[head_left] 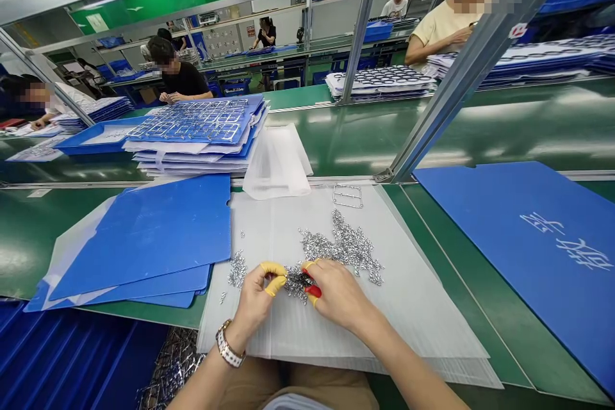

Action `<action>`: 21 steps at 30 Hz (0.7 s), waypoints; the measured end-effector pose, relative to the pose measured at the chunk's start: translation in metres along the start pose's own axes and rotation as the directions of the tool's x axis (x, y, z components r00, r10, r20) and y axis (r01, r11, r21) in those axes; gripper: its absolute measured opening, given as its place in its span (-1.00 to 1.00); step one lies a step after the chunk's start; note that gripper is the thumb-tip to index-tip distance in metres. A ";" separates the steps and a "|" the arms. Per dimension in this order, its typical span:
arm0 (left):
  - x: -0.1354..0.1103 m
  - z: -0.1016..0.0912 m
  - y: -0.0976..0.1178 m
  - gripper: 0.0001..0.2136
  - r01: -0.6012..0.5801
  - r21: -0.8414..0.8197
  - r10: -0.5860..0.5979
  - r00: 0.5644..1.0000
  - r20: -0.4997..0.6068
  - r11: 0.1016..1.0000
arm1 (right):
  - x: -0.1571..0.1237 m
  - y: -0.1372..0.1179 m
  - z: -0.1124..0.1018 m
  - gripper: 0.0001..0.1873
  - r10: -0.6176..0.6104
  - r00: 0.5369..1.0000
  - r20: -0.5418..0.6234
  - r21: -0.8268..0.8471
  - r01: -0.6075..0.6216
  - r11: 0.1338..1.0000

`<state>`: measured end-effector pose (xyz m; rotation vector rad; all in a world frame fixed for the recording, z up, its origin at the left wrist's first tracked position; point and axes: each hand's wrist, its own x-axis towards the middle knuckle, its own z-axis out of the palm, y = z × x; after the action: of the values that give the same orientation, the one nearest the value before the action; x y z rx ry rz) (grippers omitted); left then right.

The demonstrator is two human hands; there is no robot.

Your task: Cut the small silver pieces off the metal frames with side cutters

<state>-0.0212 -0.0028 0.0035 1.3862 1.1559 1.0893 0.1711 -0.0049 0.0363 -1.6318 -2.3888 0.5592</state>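
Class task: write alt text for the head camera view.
The right hand holds red-handled pliers beside the left hand, both with yellow finger cots, over scattered small metal parts on a translucent plastic sheet. Blue boards lie on the green bench.

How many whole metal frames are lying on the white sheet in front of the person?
1. The metal frame lies near the far edge of the white plastic sheet, beyond the loose small metal parts, which could hide another.

Metal pieces [343, 246] lie on a plastic sheet [413, 327] between boards [144, 237].
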 end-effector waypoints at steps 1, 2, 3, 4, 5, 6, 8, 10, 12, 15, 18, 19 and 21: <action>0.000 0.000 0.000 -0.87 -0.008 0.010 0.008 1.000 0.002 1.000 | 0.000 0.000 0.001 -0.76 -0.006 1.000 0.001 0.007 0.006 1.000; 0.000 -0.001 0.001 -0.87 -0.016 0.020 0.016 1.000 0.005 1.000 | 0.000 0.001 0.001 -0.76 -0.012 1.000 0.000 0.011 0.012 1.000; -0.001 -0.001 0.002 -0.88 -0.025 0.031 0.025 1.000 0.009 0.999 | 0.000 0.001 0.002 -0.76 -0.018 1.000 -0.001 0.013 0.018 1.000; -0.001 -0.001 0.003 -0.88 -0.034 0.042 0.033 0.999 0.017 0.999 | 0.000 0.001 0.002 -0.77 -0.021 1.000 -0.001 0.013 0.021 1.000; -0.001 -0.002 0.003 -0.89 -0.044 0.053 0.043 0.999 0.022 0.998 | 0.000 0.001 0.002 -0.77 -0.024 1.000 -0.001 0.013 0.024 1.000; -0.001 -0.002 0.004 -0.90 -0.054 0.065 0.052 0.998 0.028 0.996 | 0.000 0.001 0.002 -0.79 -0.027 1.000 0.001 0.012 0.027 1.000; -0.002 -0.003 0.006 -0.91 -0.071 0.090 0.067 0.997 0.040 0.993 | 0.000 0.001 0.001 -0.81 -0.032 0.999 0.004 0.009 0.032 0.999; -0.002 -0.004 0.007 -0.92 -0.086 0.114 0.080 0.995 0.055 0.990 | -0.001 0.001 0.001 -0.82 -0.036 0.999 0.004 0.006 0.036 0.999; -0.002 -0.005 0.008 -0.93 -0.098 0.134 0.089 0.993 0.072 0.986 | -0.001 0.001 0.001 -0.83 -0.038 0.999 0.001 0.010 0.038 0.999; -0.002 -0.006 0.009 -0.93 -0.111 0.148 0.098 0.991 0.095 0.983 | -0.002 0.001 0.000 -0.86 -0.032 0.999 0.003 0.021 0.032 0.999; -0.002 -0.005 0.009 -0.93 -0.110 0.144 0.094 0.989 0.112 0.983 | -0.003 0.002 -0.001 -0.89 -0.037 0.999 0.020 0.022 0.037 0.999; -0.003 -0.005 0.009 -0.93 -0.099 0.133 0.084 0.990 0.113 0.986 | -0.004 0.003 -0.001 -0.89 -0.041 0.999 0.027 0.020 0.041 0.999; -0.003 -0.003 0.009 -0.92 -0.055 0.088 0.046 0.993 0.106 0.995 | -0.005 0.004 0.001 -0.88 -0.045 0.998 0.037 0.025 0.044 0.999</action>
<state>-0.0241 -0.0061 0.0126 1.5324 1.1121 0.9983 0.1764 -0.0082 0.0340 -1.5677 -2.4289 0.6131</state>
